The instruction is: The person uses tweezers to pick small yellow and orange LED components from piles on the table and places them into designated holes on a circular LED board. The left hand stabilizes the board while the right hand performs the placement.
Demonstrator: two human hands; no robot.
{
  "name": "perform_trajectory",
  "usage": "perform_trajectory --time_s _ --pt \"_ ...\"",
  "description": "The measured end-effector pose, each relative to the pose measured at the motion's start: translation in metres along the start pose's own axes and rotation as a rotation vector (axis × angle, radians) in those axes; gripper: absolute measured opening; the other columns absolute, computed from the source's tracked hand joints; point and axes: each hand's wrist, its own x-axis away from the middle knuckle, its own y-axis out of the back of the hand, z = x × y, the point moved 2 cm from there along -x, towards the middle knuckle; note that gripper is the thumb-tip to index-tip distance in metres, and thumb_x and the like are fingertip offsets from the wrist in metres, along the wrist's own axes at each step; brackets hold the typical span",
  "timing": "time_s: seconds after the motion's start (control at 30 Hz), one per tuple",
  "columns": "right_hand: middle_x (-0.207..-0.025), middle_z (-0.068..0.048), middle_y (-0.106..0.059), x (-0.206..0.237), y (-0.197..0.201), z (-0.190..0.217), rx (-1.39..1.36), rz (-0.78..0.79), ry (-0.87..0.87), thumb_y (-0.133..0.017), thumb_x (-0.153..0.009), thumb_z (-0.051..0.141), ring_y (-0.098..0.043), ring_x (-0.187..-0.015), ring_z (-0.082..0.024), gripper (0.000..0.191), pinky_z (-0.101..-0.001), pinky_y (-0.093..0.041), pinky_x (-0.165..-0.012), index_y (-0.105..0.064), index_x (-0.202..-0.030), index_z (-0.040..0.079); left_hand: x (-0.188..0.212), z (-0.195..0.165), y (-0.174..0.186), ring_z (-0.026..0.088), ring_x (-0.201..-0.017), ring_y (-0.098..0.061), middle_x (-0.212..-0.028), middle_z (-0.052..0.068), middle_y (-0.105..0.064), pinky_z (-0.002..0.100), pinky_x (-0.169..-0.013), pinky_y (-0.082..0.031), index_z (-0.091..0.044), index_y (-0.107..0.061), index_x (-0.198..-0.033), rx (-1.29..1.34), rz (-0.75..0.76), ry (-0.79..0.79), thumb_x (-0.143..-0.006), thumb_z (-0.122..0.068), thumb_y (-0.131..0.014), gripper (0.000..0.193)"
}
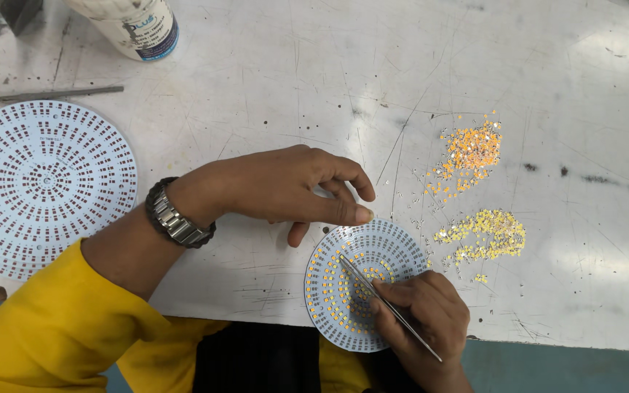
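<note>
A small round circuit board [362, 284], white and studded with concentric rings of tiny yellow square chips, is seen at about 6 o'clock on the counter [314, 80], its lower edge overhanging the counter's front rim. The right hand [424, 313] is closed around a pair of slim, bright metal tweezers [387, 306], pinched between thumb and fingers; the pointed tips are laid on the board's middle rings, aimed toward 10 o'clock. The left hand [293, 185] is arched over the counter at the board's 12 o'clock edge, fingers curled loosely with nothing gripped; the thumb and forefinger tips are pressed near the board's upper rim, though actual contact cannot be told. A ribbed metal watch band [176, 215] is worn on that wrist, above a yellow sleeve [52, 320].

At 3 o'clock from the board, a loose heap of pale yellow chips [485, 234] is scattered, and beyond it, toward 1 o'clock, a second heap of orange chips [471, 151], with stray glinting bits strewn between. The counter is a white painted surface, scuffed, scratched and speckled with dark marks.

At 9 o'clock, well apart, a larger white disc board [41, 185] is laid flat, patterned with rings of small dark red pads and bare of chips. Just past its 12 o'clock edge, a screwdriver [34, 94] with a red handle and a grey shaft is laid. At 11 o'clock, a white cylindrical plastic bottle [132, 25] with a blue label band is partly shown.
</note>
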Motion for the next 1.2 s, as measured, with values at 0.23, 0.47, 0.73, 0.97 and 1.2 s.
perform_trajectory --time_s 0.23,0.47,0.73,0.97,1.2 --pt "-0.076 -0.006 -0.072 -0.002 0.0 0.001 -0.023 -0.006 0.001 -0.082 -0.071 0.003 -0.064 -0.063 -0.017 0.02 -0.0291 -0.048 -0.06 -0.072 -0.089 0.001 0.0 0.0 0.0 0.013 -0.04 -0.068 -0.109 0.009 -0.08 0.027 -0.051 -0.058 -0.008 -0.062 -0.131 -0.002 -0.002 0.017 -0.077 -0.056 -0.062 0.072" --pt "-0.076 -0.006 -0.07 0.018 0.008 -0.011 -0.105 -0.147 -0.042 -0.08 -0.075 0.004 -0.063 -0.063 -0.013 0.018 -0.0248 -0.046 -0.059 -0.069 -0.088 0.0 0.0 0.001 0.0 0.013 -0.042 -0.067 -0.1 0.008 -0.082 0.028 -0.044 -0.056 -0.008 -0.064 -0.127 0.075 0.019 0.02 -0.08 -0.047 -0.063 0.061" --pt "-0.071 -0.002 -0.06 0.052 0.054 -0.058 0.092 -0.407 -0.414 -0.075 -0.082 -0.003 -0.051 -0.061 -0.006 0.011 -0.0206 -0.037 -0.056 -0.072 -0.093 -0.004 -0.003 0.006 -0.002 0.014 -0.04 -0.067 -0.104 0.006 -0.078 0.029 -0.049 -0.057 -0.016 -0.067 -0.13 0.072 0.025 0.144 -0.08 -0.058 -0.067 0.065" --pt "-0.075 -0.002 -0.064 0.053 0.052 -0.065 0.083 -0.495 -0.573 -0.075 -0.087 0.001 -0.05 -0.06 -0.003 0.011 -0.0194 -0.036 -0.055 -0.074 -0.097 -0.004 -0.005 0.013 -0.003 0.016 -0.037 -0.067 -0.108 0.004 -0.081 0.03 -0.048 -0.057 -0.019 -0.067 -0.131 0.024 0.01 0.269 -0.079 -0.058 -0.067 0.065" --pt "-0.078 -0.003 -0.066 0.051 0.052 -0.062 0.103 -0.495 -0.55 -0.076 -0.087 0.003 -0.055 -0.064 -0.002 0.012 -0.0176 -0.041 -0.058 -0.073 -0.096 -0.004 -0.006 0.023 -0.004 0.015 -0.036 -0.066 -0.109 0.004 -0.08 0.03 -0.046 -0.06 -0.018 -0.064 -0.134 0.069 0.039 0.247 -0.08 -0.057 -0.067 0.067"
